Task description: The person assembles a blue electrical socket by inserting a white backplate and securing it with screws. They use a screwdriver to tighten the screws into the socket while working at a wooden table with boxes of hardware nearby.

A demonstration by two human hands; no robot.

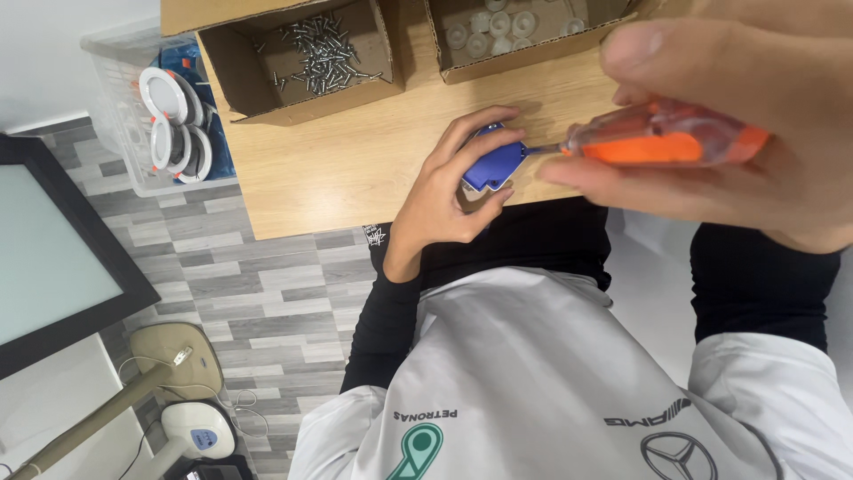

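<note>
Grey wood-pattern floor (258,284) beneath a light wooden table (355,169).

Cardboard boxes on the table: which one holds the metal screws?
The box nearer the clear plastic bin holds loose screws; the other box holds round whitish caps.

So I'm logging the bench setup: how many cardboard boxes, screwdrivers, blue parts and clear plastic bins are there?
Cardboard boxes: 2, one with screws, one with white discs
Screwdriver: 1
Blue part: 1
Clear plastic bin: 1
Total: 5
</note>
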